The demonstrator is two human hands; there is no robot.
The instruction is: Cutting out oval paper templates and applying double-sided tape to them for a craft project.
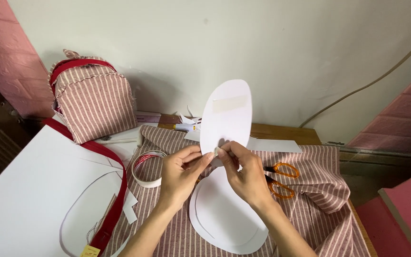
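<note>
Right now your biggest surface is the white card sheet [20,200] at your left, with an oval outline already cut through it. Beside it the striped fabric [310,209] covers the wooden table [286,131], and a second white oval [227,216] lies flat on the cloth just below your wrists. Behind, a small striped backpack [93,97] with red trim leans near the wall, its red strap [112,190] trailing down across the card.

You hold the upright paper oval [227,116] at its lower edge. Your left hand [179,173] pinches it from the left and your right hand [246,176] is closed on the same spot, fingertips meeting there. A strip of tape [230,103] already sits across the upper part of the oval; by the look of it, you are working on the lower end, so that part seems unfinished.

A tape roll [147,169] lies near your left hand, and orange-handled scissors [281,178] rest just right of your right hand. What your fingertips grip is hidden, and the clutter behind the oval is too small to make out.
</note>
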